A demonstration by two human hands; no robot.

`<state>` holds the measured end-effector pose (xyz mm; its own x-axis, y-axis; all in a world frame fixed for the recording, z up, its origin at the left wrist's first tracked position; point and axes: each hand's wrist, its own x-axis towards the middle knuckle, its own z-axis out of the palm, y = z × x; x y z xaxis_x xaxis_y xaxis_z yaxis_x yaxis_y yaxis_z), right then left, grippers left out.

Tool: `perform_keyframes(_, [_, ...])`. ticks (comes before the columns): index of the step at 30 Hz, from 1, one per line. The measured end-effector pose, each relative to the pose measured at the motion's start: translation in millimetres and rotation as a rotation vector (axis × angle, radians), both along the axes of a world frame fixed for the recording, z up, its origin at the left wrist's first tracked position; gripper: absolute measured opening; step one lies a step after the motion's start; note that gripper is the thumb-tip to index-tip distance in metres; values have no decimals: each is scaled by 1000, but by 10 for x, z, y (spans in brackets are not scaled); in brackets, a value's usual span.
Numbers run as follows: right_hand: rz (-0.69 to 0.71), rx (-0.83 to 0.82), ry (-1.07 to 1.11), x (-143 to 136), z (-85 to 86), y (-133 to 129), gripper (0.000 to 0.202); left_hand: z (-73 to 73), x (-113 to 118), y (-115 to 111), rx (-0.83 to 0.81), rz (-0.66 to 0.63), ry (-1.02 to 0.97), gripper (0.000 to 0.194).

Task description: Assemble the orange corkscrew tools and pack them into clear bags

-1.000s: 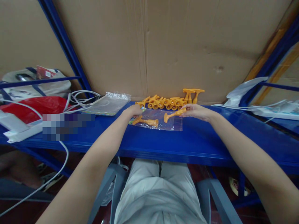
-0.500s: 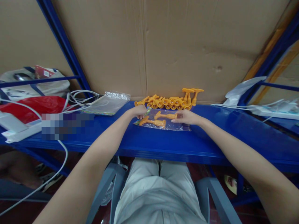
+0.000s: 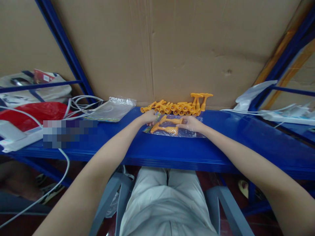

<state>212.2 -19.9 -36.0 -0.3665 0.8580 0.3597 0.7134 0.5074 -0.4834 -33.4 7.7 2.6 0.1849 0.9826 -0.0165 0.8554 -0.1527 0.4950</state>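
A clear plastic bag (image 3: 189, 132) lies flat on the blue table (image 3: 157, 150), with two orange T-shaped pieces at its left part. My left hand (image 3: 148, 117) is closed on the bag's left end, near its colourful edge. The fingers of my right hand (image 3: 190, 124) are closed on the narrow end of the upper orange piece (image 3: 172, 120). The lower orange piece (image 3: 164, 130) lies beside it, untouched by my fingers. Just behind the bag, a pile of similar orange pieces (image 3: 182, 107) rests against the cardboard, two of them standing upright at its right.
A stack of flat plastic bags (image 3: 113, 109) lies left of the pile. Further left are white cables (image 3: 86, 98), a red bag (image 3: 36, 111) and a white power strip (image 3: 22, 137). Cardboard (image 3: 184, 49) stands behind the table. A person's leg (image 3: 19, 180) shows at lower left.
My right hand has shifted slightly left with the upper orange piece, which sits further toward the bag's left end. The bag and lower piece have moved a little right.
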Motion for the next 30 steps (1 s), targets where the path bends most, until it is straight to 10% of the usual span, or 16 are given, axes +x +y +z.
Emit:
perform_keyframes(7, [-31,-100,169,-37,-3,8,21,-45,46,100,359,-12,-115,17])
perform_keyframes(30, [-15,-402,400,-93,181,-200,23,-41,156,-68,136,-136,-176,21])
